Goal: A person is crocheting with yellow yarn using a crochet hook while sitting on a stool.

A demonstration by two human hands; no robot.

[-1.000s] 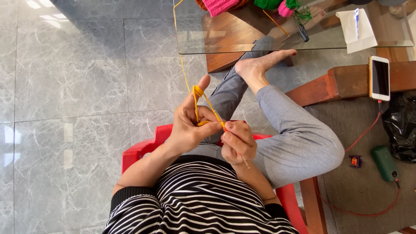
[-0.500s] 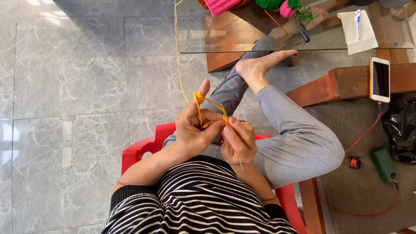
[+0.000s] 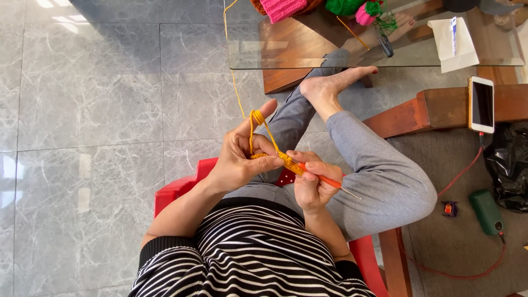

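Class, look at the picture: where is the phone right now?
In the head view the phone lies at the far right on a wooden ledge, beside the glass table, with a red cable running down from it.

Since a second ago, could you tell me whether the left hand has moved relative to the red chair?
Yes, slightly. The left hand with the yellow yarn looped over its forefinger has tilted, fingers rising away from the red chair toward the glass table.

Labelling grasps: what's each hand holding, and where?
Left hand pinches the yellow crochet piece, yarn looped over its forefinger. Right hand holds the hook mid-handle.
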